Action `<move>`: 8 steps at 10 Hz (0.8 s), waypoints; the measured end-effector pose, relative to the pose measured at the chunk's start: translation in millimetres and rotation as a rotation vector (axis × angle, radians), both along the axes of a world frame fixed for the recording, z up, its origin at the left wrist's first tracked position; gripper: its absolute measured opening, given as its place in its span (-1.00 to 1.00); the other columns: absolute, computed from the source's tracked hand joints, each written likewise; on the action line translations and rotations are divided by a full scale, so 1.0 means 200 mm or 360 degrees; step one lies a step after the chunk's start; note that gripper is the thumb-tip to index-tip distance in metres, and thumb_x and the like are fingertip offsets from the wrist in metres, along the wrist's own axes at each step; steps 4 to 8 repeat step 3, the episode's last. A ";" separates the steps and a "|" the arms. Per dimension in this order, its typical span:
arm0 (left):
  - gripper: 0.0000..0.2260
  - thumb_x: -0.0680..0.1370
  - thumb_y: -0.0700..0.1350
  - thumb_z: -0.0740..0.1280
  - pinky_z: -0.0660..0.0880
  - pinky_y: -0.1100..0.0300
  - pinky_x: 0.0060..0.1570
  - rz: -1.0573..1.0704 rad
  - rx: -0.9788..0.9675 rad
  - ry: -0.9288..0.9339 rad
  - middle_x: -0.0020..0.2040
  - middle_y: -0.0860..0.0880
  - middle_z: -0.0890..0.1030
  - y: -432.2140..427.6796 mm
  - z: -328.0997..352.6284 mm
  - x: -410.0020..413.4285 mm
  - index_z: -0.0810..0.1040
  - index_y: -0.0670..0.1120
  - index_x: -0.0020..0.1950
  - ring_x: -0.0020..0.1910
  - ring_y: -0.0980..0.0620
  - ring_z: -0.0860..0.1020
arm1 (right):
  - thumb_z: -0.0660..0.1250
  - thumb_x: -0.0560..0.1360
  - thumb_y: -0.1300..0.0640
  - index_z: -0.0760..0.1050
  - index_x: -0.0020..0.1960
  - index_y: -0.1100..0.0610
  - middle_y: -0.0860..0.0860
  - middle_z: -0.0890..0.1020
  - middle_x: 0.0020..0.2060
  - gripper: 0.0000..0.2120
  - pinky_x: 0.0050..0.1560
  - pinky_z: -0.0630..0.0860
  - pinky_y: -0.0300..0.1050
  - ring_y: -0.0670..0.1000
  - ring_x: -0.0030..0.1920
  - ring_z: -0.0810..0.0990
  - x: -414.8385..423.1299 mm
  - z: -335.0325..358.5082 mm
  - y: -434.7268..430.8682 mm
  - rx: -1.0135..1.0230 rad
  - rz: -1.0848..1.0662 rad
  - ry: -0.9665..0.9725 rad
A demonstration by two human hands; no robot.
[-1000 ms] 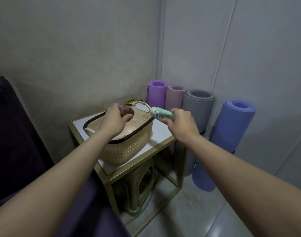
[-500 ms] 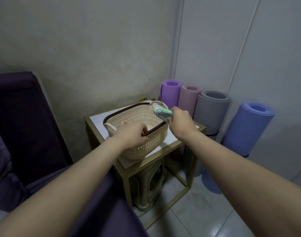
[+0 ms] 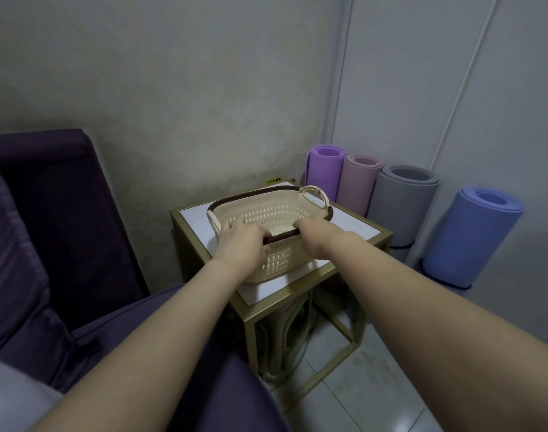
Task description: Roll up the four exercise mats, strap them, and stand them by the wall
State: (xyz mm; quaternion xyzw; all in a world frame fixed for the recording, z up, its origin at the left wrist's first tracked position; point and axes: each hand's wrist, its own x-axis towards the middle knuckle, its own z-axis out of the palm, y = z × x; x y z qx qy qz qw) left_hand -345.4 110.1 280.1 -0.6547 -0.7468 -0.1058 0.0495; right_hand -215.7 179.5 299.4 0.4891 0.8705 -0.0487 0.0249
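A cream perforated basket (image 3: 266, 215) with a dark brown rim stands directly under the left hand (image 3: 241, 243) and right hand (image 3: 318, 232), on a white-topped, gold-framed side table (image 3: 357, 227). Below the hands, inside the table frame, a beige plastic stool (image 3: 279, 374) sits on the pale tiled floor (image 3: 375, 397). A dark purple sofa (image 3: 57, 198) lies left of the left hand, and a small yellow label (image 3: 273, 181) is fixed to the wall (image 3: 188, 88) just beyond both hands.
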 end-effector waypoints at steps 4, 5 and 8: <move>-0.74 0.60 -0.18 0.19 0.22 0.02 0.30 0.0016 -0.0050 0.0142 0.17 -0.06 0.56 -0.04 0.04 0.03 0.51 -0.03 0.26 0.23 -0.08 0.40 | 0.13 0.55 0.33 0.26 0.40 0.19 0.14 0.36 0.34 -0.57 0.31 0.34 0.08 0.16 0.33 0.35 0.15 0.10 -0.08 0.0132 0.0065 -0.0002; -0.74 0.60 -0.18 0.19 0.22 0.02 0.30 0.0016 -0.0050 0.0142 0.17 -0.06 0.56 -0.04 0.04 0.03 0.51 -0.03 0.26 0.23 -0.08 0.40 | 0.13 0.55 0.33 0.26 0.40 0.19 0.14 0.36 0.34 -0.57 0.31 0.34 0.08 0.16 0.33 0.35 0.15 0.10 -0.08 0.0132 0.0065 -0.0002; -0.74 0.60 -0.18 0.19 0.22 0.02 0.30 0.0016 -0.0050 0.0142 0.17 -0.06 0.56 -0.04 0.04 0.03 0.51 -0.03 0.26 0.23 -0.08 0.40 | 0.13 0.55 0.33 0.26 0.40 0.19 0.14 0.36 0.34 -0.57 0.31 0.34 0.08 0.16 0.33 0.35 0.15 0.10 -0.08 0.0132 0.0065 -0.0002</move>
